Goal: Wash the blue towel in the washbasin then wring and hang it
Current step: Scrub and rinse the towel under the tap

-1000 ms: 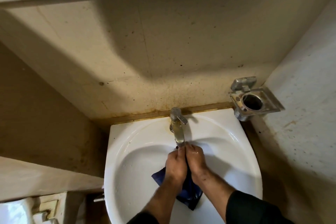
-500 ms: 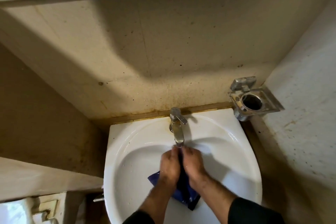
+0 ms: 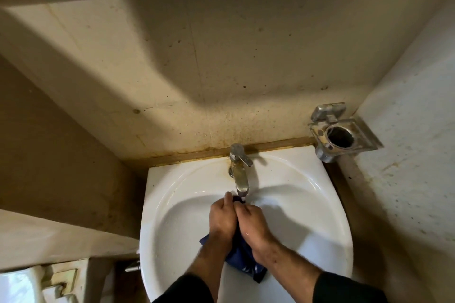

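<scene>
Both the left hand (image 3: 222,220) and right hand (image 3: 253,225) are gripping the blue towel (image 3: 242,257), fingers curled round it, under the tap (image 3: 240,174) in the washbasin (image 3: 172,204).

Left hand (image 3: 222,220) and right hand (image 3: 253,225) pressed together, fingers curled in grip.

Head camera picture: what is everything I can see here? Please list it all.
washbasin: one, white, against the back wall.
tap: one, metal, at the basin's back rim.
blue towel: one, dark blue, bunched between the hands over the bowl.
holder: one, metal, on the right wall.
wall: beige, stained, behind the basin.
left hand: one, fingers gripping the towel.
right hand: one, fingers gripping the towel.
</scene>
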